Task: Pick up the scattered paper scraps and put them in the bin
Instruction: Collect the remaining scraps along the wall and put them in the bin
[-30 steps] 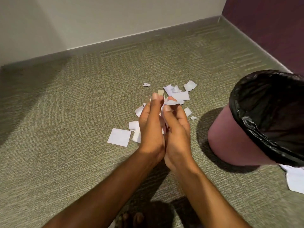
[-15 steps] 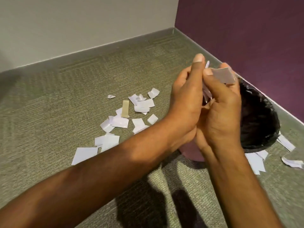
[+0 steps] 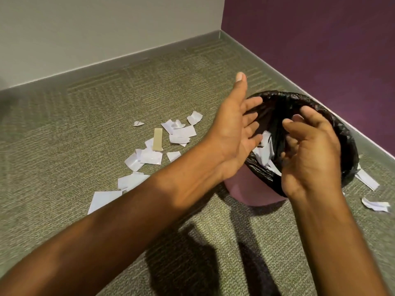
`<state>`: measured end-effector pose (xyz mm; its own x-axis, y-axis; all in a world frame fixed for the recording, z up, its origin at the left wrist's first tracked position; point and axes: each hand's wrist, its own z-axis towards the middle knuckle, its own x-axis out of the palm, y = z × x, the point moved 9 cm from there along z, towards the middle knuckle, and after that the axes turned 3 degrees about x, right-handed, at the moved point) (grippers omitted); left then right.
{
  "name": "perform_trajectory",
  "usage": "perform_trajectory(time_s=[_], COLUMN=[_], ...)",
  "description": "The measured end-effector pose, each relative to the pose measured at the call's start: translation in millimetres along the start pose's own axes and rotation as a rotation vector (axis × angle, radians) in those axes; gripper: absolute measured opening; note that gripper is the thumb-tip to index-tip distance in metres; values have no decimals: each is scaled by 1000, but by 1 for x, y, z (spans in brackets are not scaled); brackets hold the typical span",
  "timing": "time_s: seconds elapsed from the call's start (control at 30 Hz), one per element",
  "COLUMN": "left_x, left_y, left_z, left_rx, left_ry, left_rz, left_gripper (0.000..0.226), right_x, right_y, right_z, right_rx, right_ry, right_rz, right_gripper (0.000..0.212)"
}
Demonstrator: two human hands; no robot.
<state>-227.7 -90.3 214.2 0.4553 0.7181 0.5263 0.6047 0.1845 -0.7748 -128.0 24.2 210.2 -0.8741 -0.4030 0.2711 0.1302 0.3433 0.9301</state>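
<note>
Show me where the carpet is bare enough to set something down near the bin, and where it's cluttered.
Bare: the wide carpet between the grey wall's skirting and the scrap pile, and the corner stretch behind the bin. Crowded: the scrap pile left of the bin, and loose scraps between the bin and the purple wall.

Views: one. Head camera, wide-angle, worn by the person; looks forward and down onto the floor (image 3: 85,124), facing a room corner (image 3: 221,33). Near range: both forearms enter from the bottom edge, left hand (image 3: 233,133) and right hand (image 3: 310,154) mid-frame at the bin (image 3: 342,133). Scraps (image 3: 149,157) lie left of centre, farther off.
</note>
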Motion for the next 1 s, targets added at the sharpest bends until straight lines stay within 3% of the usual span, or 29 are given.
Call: perform_trajectory(time_s=[0.2, 0.43, 0.57, 0.63, 0.73, 0.83, 1.0], left_x=[-62, -189, -265, -299, -332, -338, -328], left_y=[-23, -14, 42, 78, 129, 156, 160], left_z=[-14, -44, -64, -76, -88, -103, -109], left_rx=[141, 191, 137, 141, 63, 39, 115], left_ry=[-35, -294, -487, -558, -584, -609, -580], left_rz=[-57, 37, 494, 881, 1385, 1512, 1534], left_gripper=[77, 64, 38, 30, 68, 93, 74], right_x=[11, 80, 102, 105, 98, 87, 69], right_y=[7, -38, -109, -144, -192, -234, -289], right_z=[-17, -76, -98, -102, -101, -94, -84], right_rx=[-84, -13, 153, 221, 258, 278, 267], right_ry=[74, 448, 565, 577, 556, 518, 511], right_rz=[68, -11, -148, -192, -287, -369, -530], right_gripper=[40, 20, 18, 18, 15, 12, 17])
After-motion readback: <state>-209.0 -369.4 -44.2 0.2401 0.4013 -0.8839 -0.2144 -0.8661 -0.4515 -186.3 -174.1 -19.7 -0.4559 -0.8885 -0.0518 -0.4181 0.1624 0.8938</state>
